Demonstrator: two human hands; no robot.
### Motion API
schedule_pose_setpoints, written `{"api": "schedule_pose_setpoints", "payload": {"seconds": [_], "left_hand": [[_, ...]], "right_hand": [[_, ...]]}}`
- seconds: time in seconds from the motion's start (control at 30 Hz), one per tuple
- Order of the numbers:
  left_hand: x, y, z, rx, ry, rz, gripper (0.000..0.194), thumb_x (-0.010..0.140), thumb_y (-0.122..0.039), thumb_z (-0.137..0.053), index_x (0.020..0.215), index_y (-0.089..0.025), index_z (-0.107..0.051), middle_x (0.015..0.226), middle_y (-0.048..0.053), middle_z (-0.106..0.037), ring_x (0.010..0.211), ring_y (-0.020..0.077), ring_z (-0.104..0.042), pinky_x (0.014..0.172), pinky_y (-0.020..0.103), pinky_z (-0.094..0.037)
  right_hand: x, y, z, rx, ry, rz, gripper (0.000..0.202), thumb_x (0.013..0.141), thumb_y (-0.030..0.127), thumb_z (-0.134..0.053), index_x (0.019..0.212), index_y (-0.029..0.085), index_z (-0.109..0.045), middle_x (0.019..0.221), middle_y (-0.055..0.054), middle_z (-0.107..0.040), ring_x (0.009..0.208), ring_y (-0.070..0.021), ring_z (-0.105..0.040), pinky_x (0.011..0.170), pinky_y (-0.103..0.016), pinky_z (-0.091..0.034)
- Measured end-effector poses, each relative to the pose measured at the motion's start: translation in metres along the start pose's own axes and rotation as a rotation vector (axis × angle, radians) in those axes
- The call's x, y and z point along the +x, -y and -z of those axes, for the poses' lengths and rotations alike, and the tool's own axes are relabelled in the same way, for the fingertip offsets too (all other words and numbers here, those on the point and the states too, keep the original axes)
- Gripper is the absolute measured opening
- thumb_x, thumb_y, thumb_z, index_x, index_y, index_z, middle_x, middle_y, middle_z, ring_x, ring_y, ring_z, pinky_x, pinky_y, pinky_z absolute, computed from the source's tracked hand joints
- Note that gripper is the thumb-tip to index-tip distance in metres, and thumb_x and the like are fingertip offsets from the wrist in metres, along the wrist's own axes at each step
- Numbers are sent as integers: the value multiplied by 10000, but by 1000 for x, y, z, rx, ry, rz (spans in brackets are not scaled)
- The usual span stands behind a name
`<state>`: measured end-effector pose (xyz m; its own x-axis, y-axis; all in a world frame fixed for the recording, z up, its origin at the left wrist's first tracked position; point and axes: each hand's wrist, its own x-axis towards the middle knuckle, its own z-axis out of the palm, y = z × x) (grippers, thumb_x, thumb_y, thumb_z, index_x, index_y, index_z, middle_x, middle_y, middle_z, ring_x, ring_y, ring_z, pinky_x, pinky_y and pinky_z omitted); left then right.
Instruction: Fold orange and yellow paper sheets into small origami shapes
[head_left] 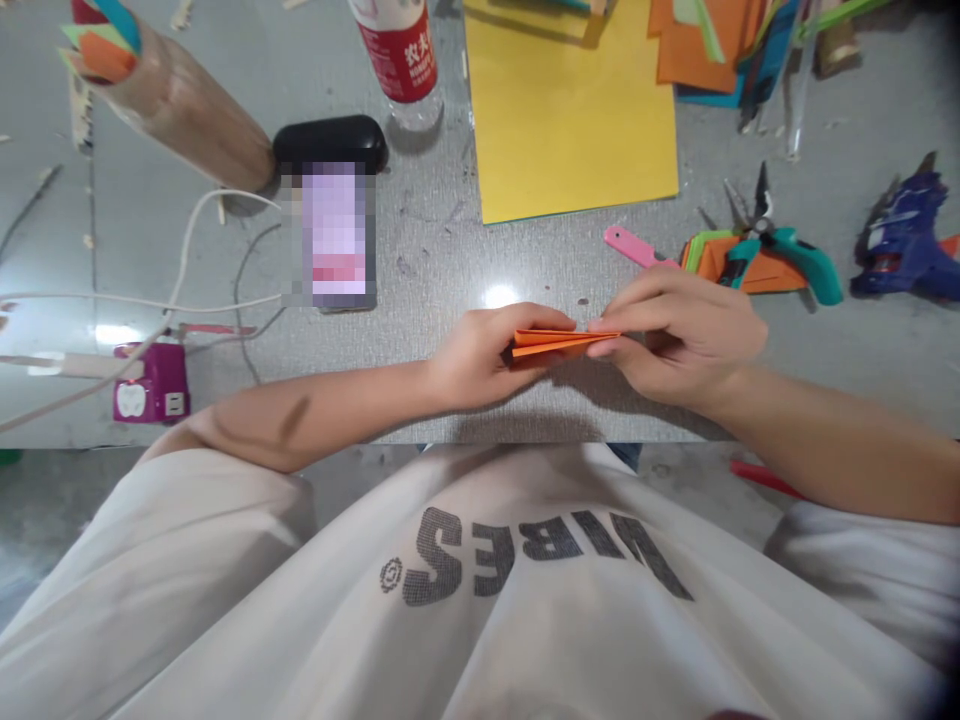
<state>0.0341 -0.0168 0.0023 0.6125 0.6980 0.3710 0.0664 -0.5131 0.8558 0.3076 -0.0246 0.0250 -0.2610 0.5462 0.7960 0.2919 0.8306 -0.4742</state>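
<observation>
A folded piece of orange paper (559, 343) is held between both hands, above the grey table near its front edge. My left hand (487, 350) wraps round its left end, with the fingers along the far side. At the right end, my right hand (667, 335) pinches the narrow tip between thumb and fingers. The folds spread slightly apart at the left and come together at the right. A pink-handled tool (637, 246) lies just beyond my right hand, beside green and orange paper pieces (780, 275) with teal-handled pliers (806, 255) on them.
Yellow paper (574, 120) lies farther back, beside a bottle (405, 60). On the left are a phone (336, 230), black case (330, 143), wooden holder (187, 110), cables and a purple adapter (154, 383). A blue glue gun (907, 235) is at the right.
</observation>
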Motion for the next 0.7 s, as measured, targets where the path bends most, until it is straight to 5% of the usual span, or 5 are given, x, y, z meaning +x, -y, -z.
{"api": "schedule_pose_setpoints", "payload": {"seconds": [0.23,0.47,0.7], "left_hand": [[0,0,1,45,29,-5,284,1219,-493,-836,1356,-256,-910,1098,77,-981,965,209,-952,876,312,-732],[1,0,1,74,-31,-139,234,1213,-442,-859,1345,-249,-871,1153,80,-979,954,198,-947,828,308,-729],[8,24,-12,34,-278,-381,579,1263,-675,-724,1762,-399,-621,1509,113,-906,1337,304,-947,1031,485,-822]], "right_hand": [[2,-2,-8,77,0,-1,105,1117,377,-974,1214,347,-946,892,-16,-901,639,-209,-784,522,-346,-610],[-8,-8,-6,-18,42,-46,205,1159,519,-927,1093,326,-941,853,-1,-870,588,-165,-717,525,-325,-578],[1,-4,6,-112,116,99,77,1144,417,-919,1215,390,-928,936,-2,-892,689,-210,-786,565,-371,-626]]}}
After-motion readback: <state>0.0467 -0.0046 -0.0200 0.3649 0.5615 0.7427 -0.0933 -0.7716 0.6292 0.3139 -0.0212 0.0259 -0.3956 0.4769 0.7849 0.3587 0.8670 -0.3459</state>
